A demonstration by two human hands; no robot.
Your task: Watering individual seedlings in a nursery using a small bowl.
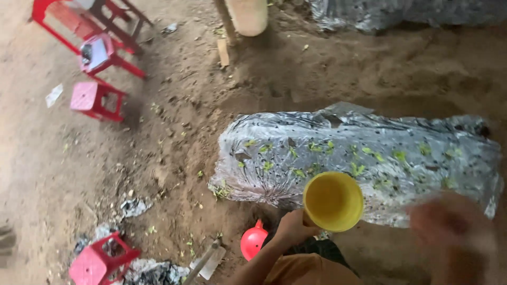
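My left hand [293, 228] grips a yellow plastic cup [333, 201] by its side, mouth turned up towards me, over the near edge of a raised soil bed covered in silvery plastic sheet [296, 132]. Small green seedlings [358, 169] poke through holes in the sheet. My right hand [449, 224] is a motion blur at the lower right, just beside the cup; whether it holds anything cannot be told. A red plastic funnel-shaped thing [253, 241] lies on the ground below my left wrist.
Bare sandy ground surrounds the bed. Red plastic stools stand at the upper left [95, 97], [97, 53] and lower left [100, 259]. Crumpled plastic scraps [134, 207] lie at the lower left. A post and pale container [247, 16] stand at top centre; another sheeted bed [401, 13] lies beyond.
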